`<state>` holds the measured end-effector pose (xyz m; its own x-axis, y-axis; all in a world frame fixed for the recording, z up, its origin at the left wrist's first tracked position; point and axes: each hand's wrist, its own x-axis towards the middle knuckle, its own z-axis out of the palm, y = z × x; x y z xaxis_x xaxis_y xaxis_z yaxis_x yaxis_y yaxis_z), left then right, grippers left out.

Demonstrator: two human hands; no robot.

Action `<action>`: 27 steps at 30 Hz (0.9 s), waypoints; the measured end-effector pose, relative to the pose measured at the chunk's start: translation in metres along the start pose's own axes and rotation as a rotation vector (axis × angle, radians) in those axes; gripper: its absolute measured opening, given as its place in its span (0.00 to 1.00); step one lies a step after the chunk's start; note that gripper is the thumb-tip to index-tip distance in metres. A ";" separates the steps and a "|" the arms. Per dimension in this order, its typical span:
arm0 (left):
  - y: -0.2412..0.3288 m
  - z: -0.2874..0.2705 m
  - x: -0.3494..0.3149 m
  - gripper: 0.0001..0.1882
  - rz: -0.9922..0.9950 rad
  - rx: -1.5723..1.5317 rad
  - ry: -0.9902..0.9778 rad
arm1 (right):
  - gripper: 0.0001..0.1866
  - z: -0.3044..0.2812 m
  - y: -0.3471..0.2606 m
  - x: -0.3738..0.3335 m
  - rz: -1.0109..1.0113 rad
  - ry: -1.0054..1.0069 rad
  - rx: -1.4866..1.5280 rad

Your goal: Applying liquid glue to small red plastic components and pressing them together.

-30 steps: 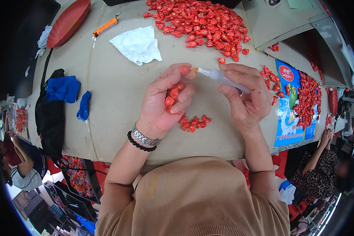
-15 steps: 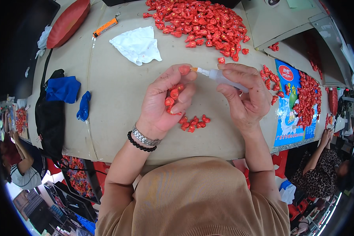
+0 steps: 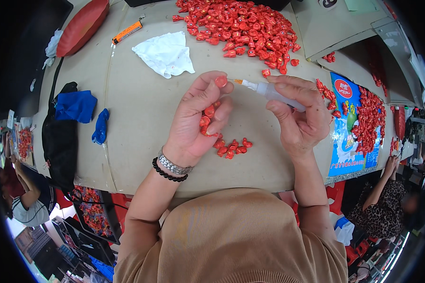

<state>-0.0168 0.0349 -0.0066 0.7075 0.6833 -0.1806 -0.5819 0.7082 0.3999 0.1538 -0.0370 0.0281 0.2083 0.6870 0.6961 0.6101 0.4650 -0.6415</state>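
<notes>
My left hand (image 3: 198,111) pinches a small red figurine piece (image 3: 220,81) between thumb and forefinger. More red pieces (image 3: 206,118) lie in its curled lower fingers. In my right hand (image 3: 301,115) is a translucent squeeze bottle (image 3: 279,95) with a white neck and a thin needle tip on an orange base (image 3: 238,81). The tip points left at the pinched piece; whether it touches is too fine to tell. Just below my left hand, a few red figurines (image 3: 232,147) lie on the table.
A large heap of red figurines (image 3: 243,30) spreads at the far side; more (image 3: 367,120) cover a blue printed sheet (image 3: 340,146) at right. A crumpled white cloth (image 3: 164,54), orange tube (image 3: 127,33), red tray (image 3: 82,28) and blue cloth (image 3: 75,106) lie left. Other people sit at both sides.
My right hand and the bottle have shifted slightly right, drawing the needle back from the pinched piece. That piece has turned in my left fingers, showing a rounder face.
</notes>
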 end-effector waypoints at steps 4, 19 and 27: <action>0.000 -0.001 0.000 0.09 0.008 -0.003 0.000 | 0.12 0.001 0.002 -0.001 0.003 -0.001 0.000; 0.000 -0.005 0.000 0.11 0.001 -0.035 -0.006 | 0.12 0.000 0.002 -0.001 -0.002 0.003 0.019; -0.001 -0.004 -0.001 0.12 -0.030 -0.034 -0.047 | 0.13 0.003 0.002 -0.004 0.008 -0.008 0.042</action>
<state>-0.0178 0.0341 -0.0103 0.7423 0.6531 -0.1496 -0.5727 0.7344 0.3643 0.1521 -0.0374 0.0232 0.2069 0.6947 0.6889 0.5762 0.4825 -0.6597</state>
